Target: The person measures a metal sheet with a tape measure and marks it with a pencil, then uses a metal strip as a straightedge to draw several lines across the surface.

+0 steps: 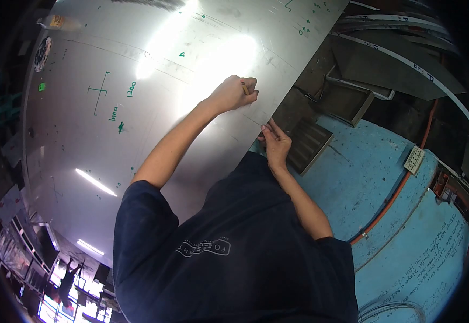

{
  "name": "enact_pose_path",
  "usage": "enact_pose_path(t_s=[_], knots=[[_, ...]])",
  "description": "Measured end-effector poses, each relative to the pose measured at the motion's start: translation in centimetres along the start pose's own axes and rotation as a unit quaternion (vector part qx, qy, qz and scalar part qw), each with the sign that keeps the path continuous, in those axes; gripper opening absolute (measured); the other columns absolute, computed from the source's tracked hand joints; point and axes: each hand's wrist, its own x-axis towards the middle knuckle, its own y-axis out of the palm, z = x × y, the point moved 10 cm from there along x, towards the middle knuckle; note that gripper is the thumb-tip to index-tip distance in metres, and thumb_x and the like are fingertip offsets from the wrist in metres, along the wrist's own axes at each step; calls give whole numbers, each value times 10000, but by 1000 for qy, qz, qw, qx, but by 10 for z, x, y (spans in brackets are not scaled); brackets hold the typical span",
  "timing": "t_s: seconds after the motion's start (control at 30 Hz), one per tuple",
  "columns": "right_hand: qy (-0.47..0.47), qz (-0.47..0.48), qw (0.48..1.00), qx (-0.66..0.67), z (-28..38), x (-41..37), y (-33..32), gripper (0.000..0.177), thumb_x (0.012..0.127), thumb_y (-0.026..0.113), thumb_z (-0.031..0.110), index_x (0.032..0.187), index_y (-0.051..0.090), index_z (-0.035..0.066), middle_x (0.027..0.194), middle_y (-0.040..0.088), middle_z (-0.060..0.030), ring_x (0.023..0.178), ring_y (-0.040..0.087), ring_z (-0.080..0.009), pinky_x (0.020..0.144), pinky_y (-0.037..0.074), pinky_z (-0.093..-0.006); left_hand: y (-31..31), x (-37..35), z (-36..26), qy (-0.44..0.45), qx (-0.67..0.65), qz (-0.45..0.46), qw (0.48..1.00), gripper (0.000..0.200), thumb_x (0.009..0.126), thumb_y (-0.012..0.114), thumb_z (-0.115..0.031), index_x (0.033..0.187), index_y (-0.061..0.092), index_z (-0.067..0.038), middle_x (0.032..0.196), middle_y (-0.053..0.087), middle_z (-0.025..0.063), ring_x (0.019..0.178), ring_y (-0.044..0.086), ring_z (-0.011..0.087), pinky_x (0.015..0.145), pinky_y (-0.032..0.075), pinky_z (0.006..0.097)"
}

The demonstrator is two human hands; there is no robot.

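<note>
A large shiny metal sheet (153, 129) lies before me, with green marker writing and thin dark lines on it. My left hand (231, 95) is over the sheet, fingers closed around a short, yellow-brown, pencil-like stick (245, 88). At the sheet's right edge is my right hand (276, 144), thumb and forefinger pinched together. Whatever sits between those fingertips is too small to make out. A thin dark line runs across the metal between the two hands.
A clear bottle (61, 22) and a dark round item (42, 54) lie at the sheet's far left. To the right are metal trays (347, 99), a blue wall (363, 167), a socket box (414, 160) on an orange cable and curved, lettered strips (407, 60).
</note>
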Motion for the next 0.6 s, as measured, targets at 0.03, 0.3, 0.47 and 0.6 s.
enact_pose_path(t_s=[0.03,0.3,0.47,0.6], knots=[[3,-1,1000,-3,0,0,0,409,931,718,65,1303,611,-67,1100,704,-172,828,680,-138,686,614,-284,3,1,2,0,0,-1,1000,308,896,702,-226,765,530,-7,554,502,131,494,459,264,534,426,387],[1,4,1000,-2,-2,0,0,436,927,728,78,1307,595,-90,1105,706,-176,815,678,-141,684,614,-289,-20,3,17,-56,-114,-51,991,372,934,716,-269,735,537,-11,584,573,66,539,508,124,530,409,309],[5,1,1000,-3,-2,1,-1,443,927,728,77,1308,586,-101,1109,703,-193,840,679,-144,685,616,-288,-20,0,25,-65,-32,35,997,316,902,704,-288,777,597,-17,670,687,114,609,650,257,621,508,367],[3,3,1000,-14,2,-1,0,392,940,691,28,1304,596,-84,1101,698,-188,892,693,-157,686,632,-293,-16,0,27,-51,-8,34,998,320,894,709,-276,770,583,-10,646,649,111,584,597,235,599,483,366]])
